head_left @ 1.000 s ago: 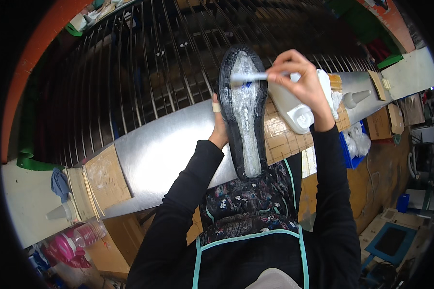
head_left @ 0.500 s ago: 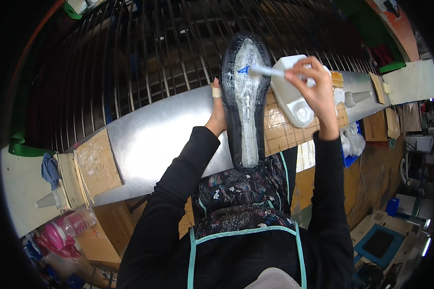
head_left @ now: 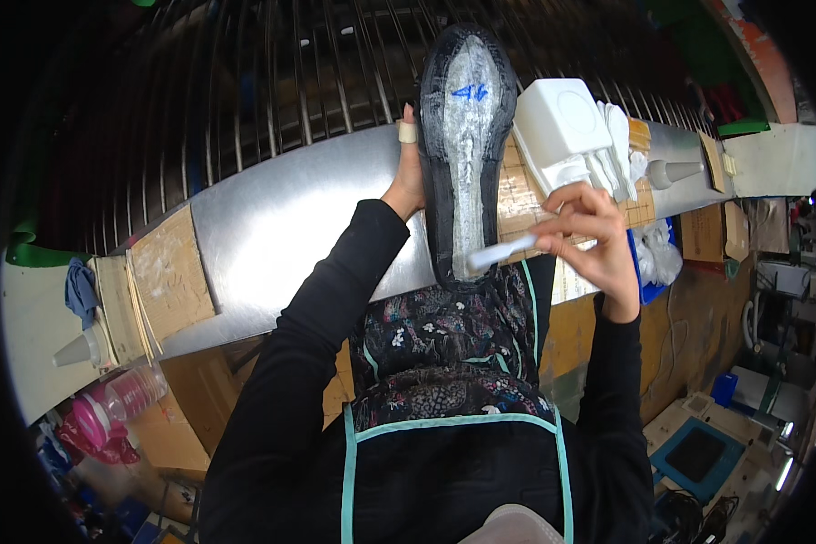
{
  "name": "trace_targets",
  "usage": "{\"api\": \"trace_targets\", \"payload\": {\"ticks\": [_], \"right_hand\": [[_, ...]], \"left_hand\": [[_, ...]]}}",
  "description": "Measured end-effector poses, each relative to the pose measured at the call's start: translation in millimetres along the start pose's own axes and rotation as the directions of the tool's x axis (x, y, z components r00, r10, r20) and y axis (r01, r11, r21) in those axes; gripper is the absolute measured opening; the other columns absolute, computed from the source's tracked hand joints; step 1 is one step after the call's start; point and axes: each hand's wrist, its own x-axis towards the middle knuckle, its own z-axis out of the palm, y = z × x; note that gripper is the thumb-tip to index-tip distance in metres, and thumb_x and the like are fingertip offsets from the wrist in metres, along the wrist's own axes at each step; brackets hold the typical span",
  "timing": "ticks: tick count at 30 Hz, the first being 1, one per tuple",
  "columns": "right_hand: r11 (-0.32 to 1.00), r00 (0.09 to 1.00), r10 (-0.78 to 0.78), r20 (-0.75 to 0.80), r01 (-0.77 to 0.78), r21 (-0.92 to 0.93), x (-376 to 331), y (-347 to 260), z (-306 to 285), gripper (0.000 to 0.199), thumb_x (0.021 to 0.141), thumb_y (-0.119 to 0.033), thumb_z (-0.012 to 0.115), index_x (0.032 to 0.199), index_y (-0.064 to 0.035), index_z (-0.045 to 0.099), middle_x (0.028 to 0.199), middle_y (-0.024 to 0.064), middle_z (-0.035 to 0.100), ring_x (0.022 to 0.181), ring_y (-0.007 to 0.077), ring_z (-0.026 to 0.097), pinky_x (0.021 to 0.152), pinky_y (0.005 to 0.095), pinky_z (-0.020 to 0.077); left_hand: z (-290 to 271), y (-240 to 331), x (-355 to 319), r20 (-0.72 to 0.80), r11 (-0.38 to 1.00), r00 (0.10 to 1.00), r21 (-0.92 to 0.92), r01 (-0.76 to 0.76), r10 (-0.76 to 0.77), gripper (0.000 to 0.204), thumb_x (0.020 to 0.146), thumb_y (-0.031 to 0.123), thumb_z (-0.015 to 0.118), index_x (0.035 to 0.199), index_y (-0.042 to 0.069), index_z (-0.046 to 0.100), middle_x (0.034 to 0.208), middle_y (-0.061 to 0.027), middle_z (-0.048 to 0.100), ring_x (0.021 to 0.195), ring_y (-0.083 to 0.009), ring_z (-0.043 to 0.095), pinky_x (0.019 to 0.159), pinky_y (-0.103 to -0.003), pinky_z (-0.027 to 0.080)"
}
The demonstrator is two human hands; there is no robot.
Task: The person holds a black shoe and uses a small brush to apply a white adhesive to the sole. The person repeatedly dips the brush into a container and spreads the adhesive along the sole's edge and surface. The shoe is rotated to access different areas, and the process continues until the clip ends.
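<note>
A black shoe (head_left: 435, 163) stands sole up in front of me, its toe end far and its heel near my lap. My left hand (head_left: 409, 172) grips it from the left side; a tan band wraps the thumb, and the other fingers are hidden behind the shoe. The sole's pale middle strip (head_left: 466, 154) looks glossy and carries a blue handwritten mark near the toe. Pinched in my right hand (head_left: 594, 234) is a white brush (head_left: 503, 251), slightly blurred, with its tip at the heel end of the sole.
A white plastic container (head_left: 562, 118) stands right of the shoe, with white brush-like tools (head_left: 617, 145) beside it. Under them lies taped cardboard (head_left: 521, 195) on the metal bench (head_left: 272, 204). Metal bars (head_left: 281, 82) run behind. Grey cones (head_left: 675, 172) sit at both ends.
My right hand has drawn the brush from the toe area down to the heel, uncovering the blue mark. The shoe, still in my left hand, appears slightly higher in the view.
</note>
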Motion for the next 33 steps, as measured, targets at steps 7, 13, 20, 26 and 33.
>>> {"api": "trace_targets", "payload": {"ticks": [7, 13, 20, 26, 33], "right_hand": [[0.901, 0.917, -0.228, -0.328, 0.070, -0.429, 23, 24, 34, 0.021, 0.075, -0.025, 0.080, 0.096, -0.0218, 0.077, 0.098, -0.0040, 0.064, 0.071, 0.0079, 0.052, 0.074, 0.0308, 0.0273], [0.766, 0.731, -0.430, -0.530, -0.015, -0.642, 2, 32, 61, 0.025, 0.075, -0.021, 0.081, 0.099, -0.0242, 0.077, 0.094, -0.0050, 0.062, 0.071, 0.0102, 0.053, 0.085, 0.0311, 0.0252], [0.885, 0.881, -0.102, -0.461, -0.132, -0.447, -102, -5, 54, 0.029, 0.066, -0.014, 0.085, 0.093, -0.0183, 0.077, 0.091, -0.0009, 0.064, 0.078, 0.0122, 0.058, 0.081, 0.0291, 0.0277], [0.676, 0.745, 0.108, -0.658, -0.541, -0.501, -94, 74, -2, 0.007, 0.083, -0.024, 0.074, 0.087, -0.0174, 0.074, 0.080, -0.0048, 0.064, 0.069, 0.0119, 0.055, 0.071, 0.0326, 0.0273], [0.634, 0.834, -0.028, -0.551, -0.412, -0.655, -74, 102, 0, 0.008, 0.082, -0.024, 0.074, 0.085, -0.0166, 0.073, 0.077, -0.0035, 0.061, 0.071, 0.0151, 0.057, 0.073, 0.0349, 0.0291]], "left_hand": [[1, 2, 2, 0.008, 0.999, 0.999, 0.033, -0.034, 0.034, 0.106, 0.079, 0.089, 0.022, 0.147, 0.008, 0.034, 0.140, -0.0185, 0.049, 0.124, -0.0305, 0.054, 0.103, -0.044, 0.047], [-3, 2, 0, -0.051, 0.998, 0.997, 0.023, -0.050, 0.051, 0.103, 0.080, 0.088, 0.027, 0.144, 0.008, 0.038, 0.135, -0.0175, 0.052, 0.119, -0.0287, 0.057, 0.099, -0.043, 0.050], [-17, -3, 4, -0.126, 0.999, 0.992, -0.032, 0.002, -0.006, 0.097, 0.083, 0.084, 0.031, 0.137, 0.005, 0.047, 0.126, -0.0155, 0.059, 0.109, -0.0247, 0.063, 0.093, -0.039, 0.054], [-22, -10, 0, -0.382, 0.981, 0.913, -0.181, 0.075, -0.141, 0.090, 0.086, 0.079, 0.038, 0.141, 0.008, 0.044, 0.135, -0.0129, 0.053, 0.120, -0.0262, 0.054, 0.103, -0.038, 0.044], [-34, -10, 5, -0.234, 0.979, 0.971, -0.202, 0.005, -0.054, 0.087, 0.089, 0.076, 0.035, 0.144, 0.009, 0.040, 0.138, -0.0126, 0.050, 0.122, -0.0247, 0.052, 0.104, -0.037, 0.043]]}}
